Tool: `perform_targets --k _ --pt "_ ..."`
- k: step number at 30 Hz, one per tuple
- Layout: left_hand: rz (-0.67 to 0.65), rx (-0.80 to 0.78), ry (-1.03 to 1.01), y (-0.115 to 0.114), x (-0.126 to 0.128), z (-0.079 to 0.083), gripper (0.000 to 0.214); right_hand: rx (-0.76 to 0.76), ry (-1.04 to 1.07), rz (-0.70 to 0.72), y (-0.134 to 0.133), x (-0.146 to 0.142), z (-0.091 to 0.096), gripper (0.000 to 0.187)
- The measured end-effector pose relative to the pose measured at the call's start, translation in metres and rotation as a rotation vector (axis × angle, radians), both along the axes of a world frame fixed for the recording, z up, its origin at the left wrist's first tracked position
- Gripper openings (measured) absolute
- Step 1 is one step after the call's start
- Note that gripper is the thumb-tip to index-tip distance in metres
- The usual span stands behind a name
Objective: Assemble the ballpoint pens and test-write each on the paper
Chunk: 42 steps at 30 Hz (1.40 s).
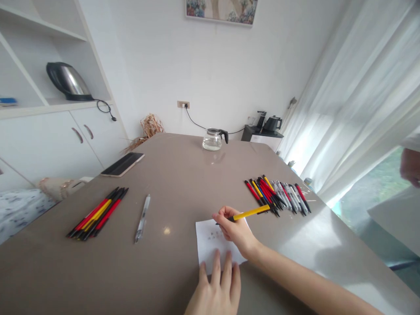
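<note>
My right hand [235, 229] grips a yellow pen [251, 213] in a writing hold, with its tip down on a small white sheet of paper [210, 245] that bears a few marks. My left hand [217, 288] lies flat with fingers stretched out on the near edge of that sheet. A row of red, yellow, blue, black and clear pens [278, 195] lies just beyond my right hand. Another bundle of red, yellow and black pens [98, 213] lies at the left, and a single clear pen [142, 218] lies beside it.
The grey table [183, 175] carries a glass coffee pot [213, 139] at the far edge and a dark tablet [122, 164] at the left. A kettle [68, 81] sits on the white shelf. Another person's hand [411, 166] shows at the right edge by the curtain.
</note>
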<state>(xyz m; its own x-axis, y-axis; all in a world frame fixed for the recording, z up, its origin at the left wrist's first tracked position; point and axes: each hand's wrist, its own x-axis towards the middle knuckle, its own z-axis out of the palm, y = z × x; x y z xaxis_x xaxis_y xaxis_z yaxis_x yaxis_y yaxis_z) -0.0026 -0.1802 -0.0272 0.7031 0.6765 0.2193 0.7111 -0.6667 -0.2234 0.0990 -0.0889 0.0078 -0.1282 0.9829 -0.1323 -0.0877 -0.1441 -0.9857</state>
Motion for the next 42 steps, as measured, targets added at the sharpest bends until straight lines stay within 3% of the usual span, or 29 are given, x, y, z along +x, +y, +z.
perform_targets --k 7,11,14,22,29,42 --pt "-0.072 0.100 0.004 0.005 -0.006 0.006 0.039 0.121 0.197 -0.357 0.026 0.029 -0.008 0.022" --pt "-0.087 0.037 -0.019 0.008 -0.008 0.006 0.041 0.136 0.239 -0.423 0.034 0.041 -0.006 0.022" --pt "-0.102 0.011 -0.030 0.008 -0.008 0.004 0.042 0.142 0.177 -0.357 0.025 0.034 -0.002 0.021" --pt "-0.064 0.134 0.005 0.002 -0.007 0.000 0.039 0.105 -0.210 0.039 -0.001 0.000 -0.002 0.024" --pt "-0.027 0.130 0.000 -0.002 -0.005 0.002 0.037 0.258 -0.499 0.082 -0.007 -0.003 -0.019 0.023" --pt "-0.022 0.121 -0.003 -0.002 -0.004 0.009 0.039 0.325 -0.626 0.189 0.001 0.005 -0.020 0.014"
